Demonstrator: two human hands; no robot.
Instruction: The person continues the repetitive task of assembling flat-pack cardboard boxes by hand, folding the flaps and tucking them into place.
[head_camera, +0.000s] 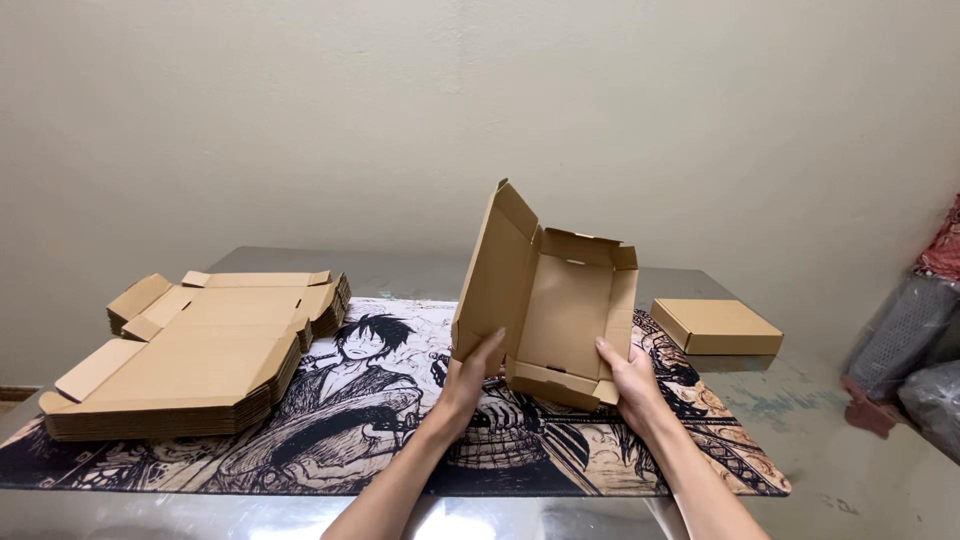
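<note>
Nearest the camera, two bare forearms reach up from the bottom edge over the printed desk mat (330, 440), a long black-and-cream mat with comic-style drawings that lies across the grey table (830, 440). Above the middle of the mat, both hands hold a half-folded cardboard box (565, 310), lifted off the mat and tilted so its open inside faces the person. The left hand (470, 375) grips the lower corner of the box's tall lid flap, thumb in front and fingers curled behind, closed on the cardboard. The right hand (630, 380) holds the lower right corner of the box tray, its thumb lying along the inside of the side wall and its fingers wrapped behind; how tightly they press cannot be told. The lid flap stands up on the left of the tray, and the tray's side walls are raised.

On the left end of the mat sits a stack of flat, unfolded box blanks (200, 350), partly overhanging it. Just past the mat's far right corner, on the bare table, rests a finished closed box (715, 325). Behind the table rises a plain cream wall (400, 120).
</note>
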